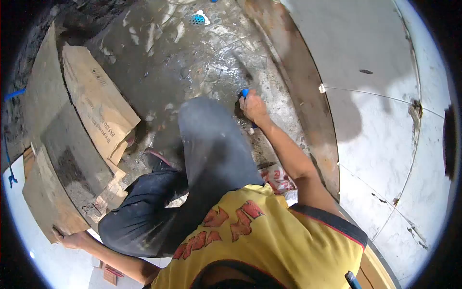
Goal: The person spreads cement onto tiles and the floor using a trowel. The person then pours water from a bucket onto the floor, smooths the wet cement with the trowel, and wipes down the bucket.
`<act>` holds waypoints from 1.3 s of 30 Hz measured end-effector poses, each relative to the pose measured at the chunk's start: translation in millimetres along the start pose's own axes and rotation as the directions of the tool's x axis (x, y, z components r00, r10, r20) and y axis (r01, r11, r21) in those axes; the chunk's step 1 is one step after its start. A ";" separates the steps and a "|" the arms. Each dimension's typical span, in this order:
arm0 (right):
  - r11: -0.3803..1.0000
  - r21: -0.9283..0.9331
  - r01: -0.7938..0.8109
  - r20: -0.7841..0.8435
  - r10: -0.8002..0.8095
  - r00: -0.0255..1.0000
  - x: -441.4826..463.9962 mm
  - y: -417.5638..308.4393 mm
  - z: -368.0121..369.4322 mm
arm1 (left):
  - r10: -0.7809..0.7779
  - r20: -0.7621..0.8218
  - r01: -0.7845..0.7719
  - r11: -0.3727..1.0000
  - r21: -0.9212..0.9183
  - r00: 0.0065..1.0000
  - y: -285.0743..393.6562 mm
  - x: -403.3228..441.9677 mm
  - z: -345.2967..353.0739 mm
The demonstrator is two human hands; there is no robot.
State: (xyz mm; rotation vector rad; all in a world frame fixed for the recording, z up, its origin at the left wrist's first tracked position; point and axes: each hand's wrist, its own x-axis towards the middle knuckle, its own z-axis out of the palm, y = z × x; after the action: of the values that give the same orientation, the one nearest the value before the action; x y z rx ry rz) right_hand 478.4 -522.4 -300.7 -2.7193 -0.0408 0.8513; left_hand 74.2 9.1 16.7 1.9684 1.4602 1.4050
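My left hand, at the lower left, has its fingers closed on the bottom corner of a dirty brown board. Beside my bent legs, my right hand is wrapped around a blue-handled tool low over the wet grey floor. My fist hides most of the tool, and I cannot make out its working end. A torn, flattened cardboard piece with printed text leans by a larger grey-brown panel to the left.
A blue round drain cover sits in the floor at the top. Along the right runs a raised brown ledge, with stained pale tiles beyond it. A red-and-white bag lies below my right forearm. A blue cord hangs far left.
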 end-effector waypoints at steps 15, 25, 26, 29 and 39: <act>0.995 0.035 0.097 -0.198 -0.089 0.976 59.2 3.7 -20.8 | -0.148 -0.052 0.130 0.956 -0.262 0.988 -12.0 3.4 5.9; 0.998 0.030 0.056 0.000 -0.056 0.998 -13.4 14.1 4.9 | 0.346 0.144 -0.370 0.787 0.493 0.927 -26.7 2.6 -9.9; 0.999 0.042 0.009 0.029 -0.010 1.000 -27.9 22.0 3.7 | 0.364 0.171 -0.395 0.736 0.550 0.916 -31.2 5.7 -15.0; 0.950 0.188 -0.249 -0.096 0.270 0.958 -47.9 106.2 0.5 | 0.376 0.201 -0.408 0.630 0.661 0.905 -43.0 14.6 -28.2; 0.951 0.178 -0.251 -0.079 0.268 0.960 -76.0 98.4 8.8 | 0.468 0.270 -0.519 0.561 0.645 0.841 -74.8 36.6 -23.3</act>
State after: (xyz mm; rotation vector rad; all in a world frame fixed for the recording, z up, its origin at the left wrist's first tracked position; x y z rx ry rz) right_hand 404.9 -622.8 -293.4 -2.6396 0.4012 0.7433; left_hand 13.5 66.0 -7.2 3.0848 1.6345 0.9788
